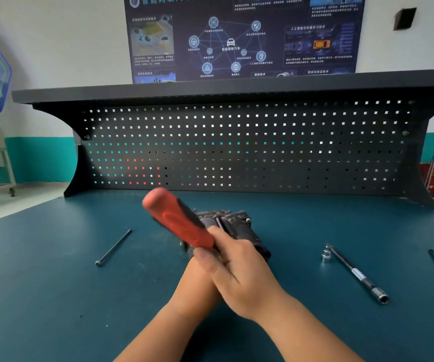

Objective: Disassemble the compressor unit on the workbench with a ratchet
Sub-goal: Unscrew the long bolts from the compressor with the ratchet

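1. The compressor [239, 226] lies in the middle of the tabletop [54, 283], just behind the two hands and partly hidden by them.
2. The right hand [242, 273] grips the ratchet [176, 218] at the lower part of its red and black handle. The handle points up and to the left, and its free end looks blurred.
3. The left hand [197, 280] is under the right one, close to the compressor. Its fingers are covered, so I cannot tell if it holds something or only supports.
4. One long bolt [113, 248] lies apart on the left side. An extension bar [354, 273] lies on the right side.
5. I judge that the step in hand is loosening another bolt of the housing, and the work is not yet finished.
6. The next move needs the tool head to sit fully on the bolt, the body held firmly against turning, and a steady swing of the handle.
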Action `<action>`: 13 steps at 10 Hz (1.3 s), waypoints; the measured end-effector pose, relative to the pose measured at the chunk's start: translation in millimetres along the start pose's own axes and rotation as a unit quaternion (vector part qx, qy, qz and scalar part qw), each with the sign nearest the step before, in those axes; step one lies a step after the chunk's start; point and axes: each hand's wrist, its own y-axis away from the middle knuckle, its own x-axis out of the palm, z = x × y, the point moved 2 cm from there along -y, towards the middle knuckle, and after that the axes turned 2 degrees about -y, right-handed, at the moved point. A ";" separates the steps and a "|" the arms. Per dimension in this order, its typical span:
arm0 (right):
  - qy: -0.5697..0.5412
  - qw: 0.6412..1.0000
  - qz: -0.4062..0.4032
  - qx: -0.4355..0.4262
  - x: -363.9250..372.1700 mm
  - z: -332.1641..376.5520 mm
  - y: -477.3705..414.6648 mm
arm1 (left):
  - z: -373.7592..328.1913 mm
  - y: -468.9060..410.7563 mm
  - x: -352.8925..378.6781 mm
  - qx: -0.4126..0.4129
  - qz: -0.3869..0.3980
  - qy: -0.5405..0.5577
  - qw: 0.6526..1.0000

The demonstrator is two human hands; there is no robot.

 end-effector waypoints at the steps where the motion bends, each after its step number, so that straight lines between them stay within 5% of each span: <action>1: -0.138 0.984 -0.102 0.055 -4.0 -0.9 -0.6 | 0.2 -5.4 -5.4 0.087 -0.007 -0.006 0.996; 2: -0.320 0.907 -0.227 0.154 -10.3 -7.5 1.4 | 2.8 -9.0 -2.9 0.176 0.023 -0.004 0.984; 4: -0.547 0.605 -0.480 0.323 -25.1 -30.0 13.7 | 4.4 -8.3 -2.5 0.149 0.042 -0.019 0.988; 5: -0.571 0.560 -0.496 0.337 -26.1 -33.8 12.8 | 3.3 -9.4 -3.0 0.149 0.043 -0.022 0.988; 9: -0.381 0.833 -0.320 0.241 -24.3 -20.2 -0.3 | 3.6 -9.7 -6.3 0.182 0.046 0.018 0.982; 11: -0.195 0.978 -0.044 0.056 -13.3 -8.9 0.6 | 2.5 -10.5 -3.5 0.187 -0.006 0.022 0.982; 12: -0.073 0.997 0.016 0.021 -7.3 -4.9 1.3 | -0.8 -5.2 -2.1 0.144 -0.022 -0.013 0.989; 13: -0.129 0.989 -0.066 0.034 -6.7 -3.0 1.9 | -0.7 -7.3 -2.2 0.168 -0.036 -0.011 0.985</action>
